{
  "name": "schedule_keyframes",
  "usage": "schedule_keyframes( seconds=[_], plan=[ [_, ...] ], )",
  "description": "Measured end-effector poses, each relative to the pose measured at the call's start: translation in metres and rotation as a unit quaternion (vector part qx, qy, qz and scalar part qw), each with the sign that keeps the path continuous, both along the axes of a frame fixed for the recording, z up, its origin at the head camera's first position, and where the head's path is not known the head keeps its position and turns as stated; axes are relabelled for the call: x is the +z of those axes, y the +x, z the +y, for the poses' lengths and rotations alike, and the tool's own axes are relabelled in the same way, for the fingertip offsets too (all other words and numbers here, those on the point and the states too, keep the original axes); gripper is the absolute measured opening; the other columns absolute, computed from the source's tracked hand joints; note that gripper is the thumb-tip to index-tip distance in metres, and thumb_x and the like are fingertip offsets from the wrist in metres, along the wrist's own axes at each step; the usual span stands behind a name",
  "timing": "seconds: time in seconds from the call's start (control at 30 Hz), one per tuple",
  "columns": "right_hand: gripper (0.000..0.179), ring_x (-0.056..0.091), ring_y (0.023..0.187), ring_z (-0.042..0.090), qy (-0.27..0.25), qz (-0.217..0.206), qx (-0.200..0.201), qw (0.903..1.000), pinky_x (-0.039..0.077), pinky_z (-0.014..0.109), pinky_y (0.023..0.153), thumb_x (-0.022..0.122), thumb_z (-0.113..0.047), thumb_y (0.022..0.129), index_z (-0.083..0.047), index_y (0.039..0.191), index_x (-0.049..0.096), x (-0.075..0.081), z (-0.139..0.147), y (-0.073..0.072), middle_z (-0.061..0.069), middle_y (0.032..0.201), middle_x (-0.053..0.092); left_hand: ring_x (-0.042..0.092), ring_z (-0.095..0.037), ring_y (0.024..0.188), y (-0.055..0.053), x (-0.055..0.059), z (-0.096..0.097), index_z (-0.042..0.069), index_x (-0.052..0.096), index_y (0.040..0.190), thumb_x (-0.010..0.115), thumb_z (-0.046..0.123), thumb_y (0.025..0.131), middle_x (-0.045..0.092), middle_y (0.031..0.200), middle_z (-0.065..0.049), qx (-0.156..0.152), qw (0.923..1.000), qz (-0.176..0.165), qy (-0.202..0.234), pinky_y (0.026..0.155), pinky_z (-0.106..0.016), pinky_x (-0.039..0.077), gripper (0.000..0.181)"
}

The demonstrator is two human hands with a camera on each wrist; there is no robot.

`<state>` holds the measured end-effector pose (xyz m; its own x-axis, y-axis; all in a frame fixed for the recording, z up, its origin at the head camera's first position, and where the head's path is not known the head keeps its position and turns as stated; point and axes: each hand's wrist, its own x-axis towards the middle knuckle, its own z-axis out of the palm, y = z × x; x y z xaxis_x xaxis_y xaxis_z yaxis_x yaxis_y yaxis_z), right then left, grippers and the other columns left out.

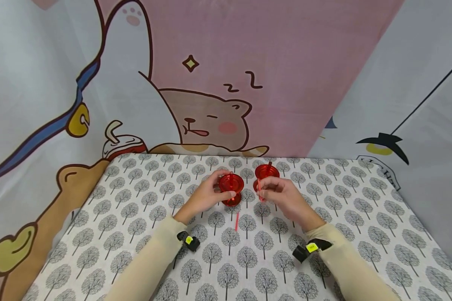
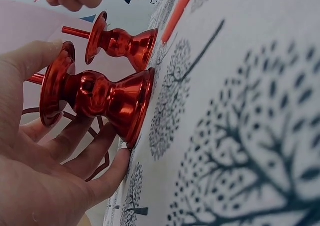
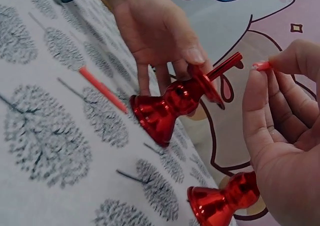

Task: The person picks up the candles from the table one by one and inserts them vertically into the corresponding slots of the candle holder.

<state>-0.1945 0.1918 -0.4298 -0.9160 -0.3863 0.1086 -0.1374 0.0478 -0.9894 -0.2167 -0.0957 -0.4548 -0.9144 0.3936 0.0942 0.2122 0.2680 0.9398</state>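
A shiny red candle holder (image 1: 231,200) stands upright on the cloth, with a wide dish, a rounded waist and a flared foot. My left hand (image 1: 207,195) grips it, thumb at the dish rim and fingers curved along its far side. Between thumb and fingertips, my right hand (image 1: 285,197) pinches a thin red candle (image 3: 263,65), apart from the holder. From the held holder's dish rises a short red tube (image 3: 225,67). Partly behind the right hand is a second matching candle holder (image 1: 265,170), also with an upright tube (image 2: 75,32).
Another thin red candle (image 1: 237,222) lies on the tree-patterned tablecloth (image 1: 229,276), nearer than the held holder. Behind the table hangs a cartoon-printed curtain (image 1: 294,75). Each wrist wears a black strap (image 1: 188,241).
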Motion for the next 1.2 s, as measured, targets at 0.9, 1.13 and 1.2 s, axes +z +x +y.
schedule_keyframes(
  seconds=[0.9,1.13,1.2],
  plan=[
    [0.008,0.066,0.085,0.018,-0.088,0.043,-0.054,0.9938,0.050,0.022,0.061,0.073,-0.001,0.101,0.006,0.106,0.072,0.015,-0.052,-0.024,0.003,0.095,0.072,0.071,-0.029,0.124,0.002,0.001,0.001,0.015,0.050,0.159,0.084,0.022,0.099,0.071,0.136,-0.014,-0.011,0.9999,-0.008,-0.011,0.103,-0.042,0.060,0.069],
    [0.019,0.064,0.087,0.016,-0.101,0.073,-0.053,0.9908,0.058,0.028,0.079,0.078,-0.006,0.101,0.010,0.106,0.069,0.012,-0.064,-0.034,0.004,0.095,0.070,0.070,-0.028,0.125,0.001,0.001,0.001,0.012,0.049,0.159,0.083,0.020,0.099,0.071,0.136,-0.015,-0.015,0.9999,-0.007,-0.003,0.102,-0.040,0.061,0.069],
    [0.018,0.064,0.087,0.017,-0.103,0.078,-0.054,0.9902,0.059,0.031,0.081,0.077,-0.004,0.101,0.011,0.107,0.069,0.011,-0.066,-0.036,0.004,0.095,0.071,0.070,-0.028,0.125,0.002,0.001,0.001,0.012,0.049,0.159,0.084,0.021,0.099,0.071,0.135,-0.014,-0.014,0.9999,-0.005,-0.006,0.102,-0.040,0.060,0.069]
  ],
)
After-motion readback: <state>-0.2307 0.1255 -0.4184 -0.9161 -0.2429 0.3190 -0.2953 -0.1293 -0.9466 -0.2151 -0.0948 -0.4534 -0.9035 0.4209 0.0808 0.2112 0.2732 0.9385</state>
